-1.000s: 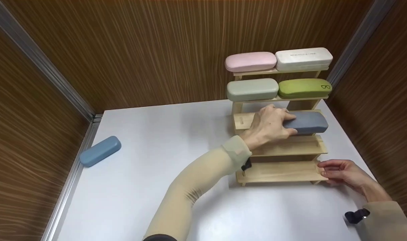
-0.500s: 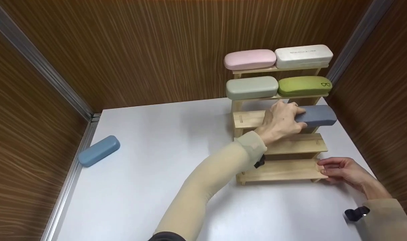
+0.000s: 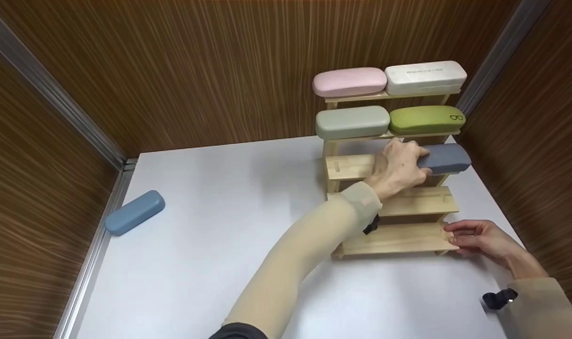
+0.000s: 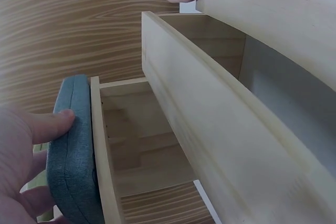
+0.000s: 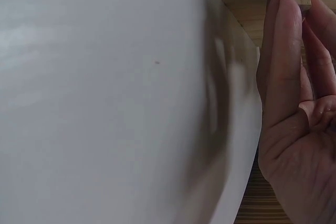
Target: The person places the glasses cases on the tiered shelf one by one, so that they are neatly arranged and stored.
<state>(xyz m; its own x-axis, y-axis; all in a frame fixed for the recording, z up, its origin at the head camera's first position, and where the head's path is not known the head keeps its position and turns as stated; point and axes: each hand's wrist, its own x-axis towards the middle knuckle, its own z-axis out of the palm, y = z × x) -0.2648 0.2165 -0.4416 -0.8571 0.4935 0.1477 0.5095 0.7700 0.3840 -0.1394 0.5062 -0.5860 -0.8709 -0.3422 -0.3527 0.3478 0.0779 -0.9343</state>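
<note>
My left hand grips a grey-blue glasses case by its left end, at the right side of the middle step of a wooden tiered stand. In the left wrist view, the thumb lies on the near face of the case, which sits against the step's front edge. With thumb and fingers, my right hand pinches the right end of the lowest step. The right wrist view shows that hand with the step's wooden corner between its fingertips.
Pink and white glasses cases sit on the top step. Pale green and lime green ones stand on the step below. A blue glasses case lies at the white table's left edge. Wood-grain walls enclose the table.
My left hand has moved right along the middle step with the grey-blue case, then settled slightly lower. The right hand keeps its hold on the lowest step.
</note>
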